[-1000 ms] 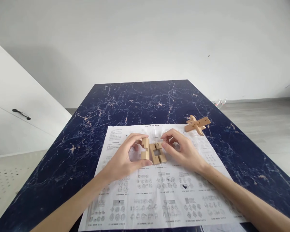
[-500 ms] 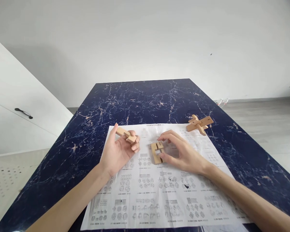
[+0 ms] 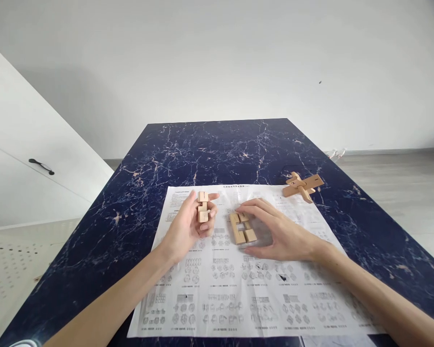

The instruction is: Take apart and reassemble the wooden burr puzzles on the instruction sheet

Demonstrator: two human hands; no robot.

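Note:
My left hand [image 3: 193, 217] holds a notched wooden puzzle piece [image 3: 203, 207] upright between thumb and fingers, above the left part of the printed sheet. To its right, two notched wooden blocks [image 3: 238, 236] lie side by side on the paper, with a square gap between them. My right hand [image 3: 275, 229] arches beside these blocks, thumb and fingers spread apart. Its fingertips are close to the upper block edge; whether they touch it I cannot tell. The thumb lies on the sheet below the blocks.
An interlocked wooden cross [image 3: 302, 187] with numbered pieces rests at the sheet's upper right corner. The printed paper sheet [image 3: 217, 284] shows rows of small diagrams and covers the near part of the dark blue marbled table [image 3: 210, 149]. A white cabinet [image 3: 29, 135] stands at left.
My left hand has turned its puzzle piece from slanted to upright. My right thumb and fingers have spread away from the blocks, which remain on the paper. The view has shifted slightly.

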